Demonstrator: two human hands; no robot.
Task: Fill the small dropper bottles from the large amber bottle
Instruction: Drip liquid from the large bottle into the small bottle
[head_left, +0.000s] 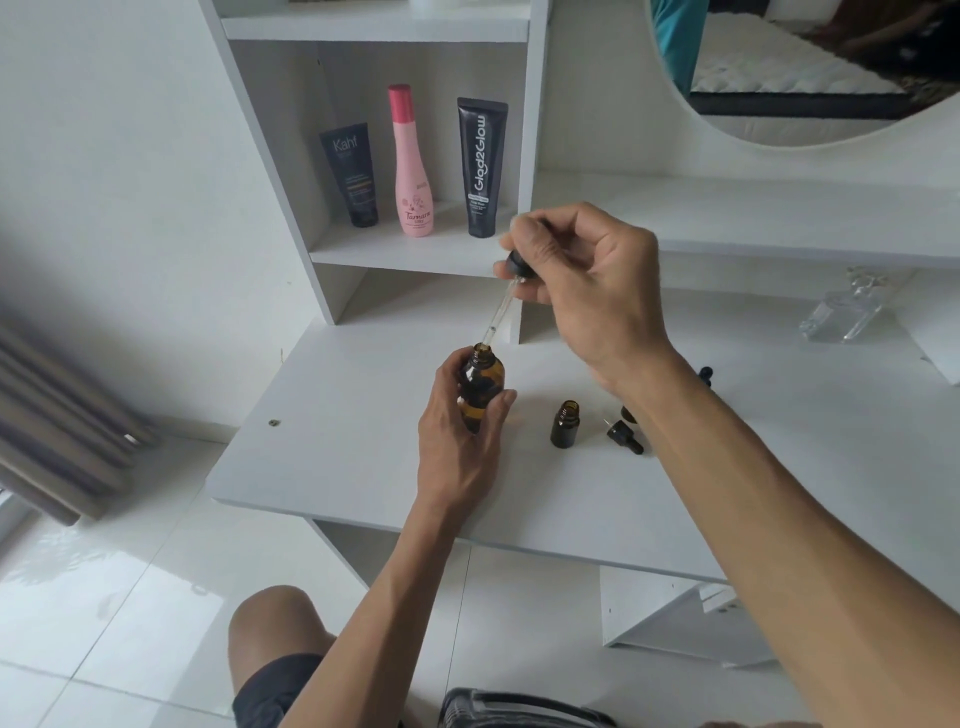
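Left hand (457, 415) wraps the large amber bottle (480, 384), upright on the white desk (337, 441); right hand (587, 291) pinches a dropper (506, 291), glass tip at the open neck, perhaps just inside; a small uncapped bottle (565, 424) stands nearby
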